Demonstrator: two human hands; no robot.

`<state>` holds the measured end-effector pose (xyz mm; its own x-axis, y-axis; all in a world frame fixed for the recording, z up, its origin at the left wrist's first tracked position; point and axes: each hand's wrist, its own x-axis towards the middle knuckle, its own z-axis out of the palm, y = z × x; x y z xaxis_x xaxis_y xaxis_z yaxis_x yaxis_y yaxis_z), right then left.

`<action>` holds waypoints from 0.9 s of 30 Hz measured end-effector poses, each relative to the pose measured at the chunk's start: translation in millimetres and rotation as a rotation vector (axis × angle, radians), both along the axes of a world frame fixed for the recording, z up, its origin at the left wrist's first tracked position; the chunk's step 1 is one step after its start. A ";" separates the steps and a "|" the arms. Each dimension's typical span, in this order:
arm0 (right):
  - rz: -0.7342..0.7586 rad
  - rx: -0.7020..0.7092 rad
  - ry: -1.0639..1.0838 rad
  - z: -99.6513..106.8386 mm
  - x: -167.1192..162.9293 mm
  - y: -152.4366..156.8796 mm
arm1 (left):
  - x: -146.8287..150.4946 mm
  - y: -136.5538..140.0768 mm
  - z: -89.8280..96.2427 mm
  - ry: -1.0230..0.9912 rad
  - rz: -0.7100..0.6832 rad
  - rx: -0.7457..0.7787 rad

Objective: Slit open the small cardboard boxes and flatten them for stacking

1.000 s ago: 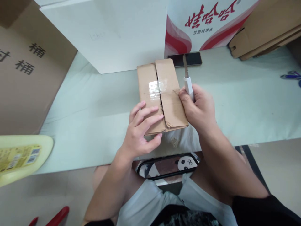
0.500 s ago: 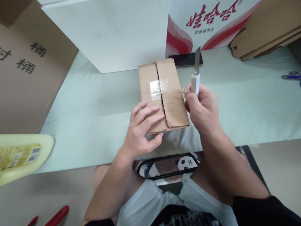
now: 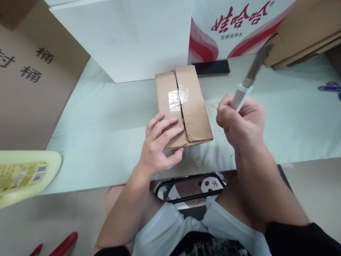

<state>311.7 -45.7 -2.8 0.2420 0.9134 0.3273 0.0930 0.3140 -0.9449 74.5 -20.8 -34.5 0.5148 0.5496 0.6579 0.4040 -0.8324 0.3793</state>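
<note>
A small brown cardboard box (image 3: 195,117) lies on the table, with a strip of clear tape (image 3: 178,99) across the seam between its top flaps. The seam gapes slightly. My left hand (image 3: 160,145) steadies the box at its near left corner, fingers spread over the top and thumb against the front side. Right of the box and apart from it, my right hand (image 3: 241,122) is closed round the white handle of a utility knife (image 3: 241,96). Its blade is out, blurred, and points up and to the right.
Behind the box stand a white carton (image 3: 122,39) with red print on its right side and a black phone (image 3: 211,67). A large carton (image 3: 34,92) and a pale yellow object (image 3: 50,163) are at left. Flattened cardboard (image 3: 309,35) and blue-handled scissors (image 3: 329,88) lie right.
My right hand has moved right, away from the box, and the knife has tilted from nearly upright to the right. My left hand stays on the box, which has shifted very slightly.
</note>
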 end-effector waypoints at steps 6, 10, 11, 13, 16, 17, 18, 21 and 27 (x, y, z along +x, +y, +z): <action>0.960 -0.167 -0.176 25.1 37.1 -13.1 | -2.1 2.3 -0.5 0.005 -0.018 0.014; 1.242 -0.644 -0.356 19.4 41.7 -9.0 | -0.1 2.8 -1.0 -0.011 -0.023 0.021; 1.255 -0.717 -0.384 15.9 40.2 -7.5 | 0.5 2.8 -1.1 -0.017 -0.025 0.021; 1.258 -0.804 -0.426 9.0 36.0 -5.6 | 1.3 2.7 -1.5 -0.023 -0.023 0.020; 1.266 -0.908 -0.479 1.1 29.2 -7.0 | 1.2 2.6 -2.0 -0.011 -0.014 0.011; 1.251 -0.929 -0.502 -1.7 27.2 -8.5 | 0.8 2.5 -2.2 -0.006 -0.011 0.008; 1.217 -0.924 -0.542 -4.9 25.5 -10.4 | 0.4 2.5 -2.3 -0.003 -0.010 0.005; 1.044 -0.764 -0.728 -17.3 22.0 -17.7 | -1.2 2.3 -2.6 -0.007 -0.005 -0.003; 0.943 -0.521 -0.804 -31.9 17.3 -31.3 | -4.9 3.9 -2.7 -0.006 0.005 -0.025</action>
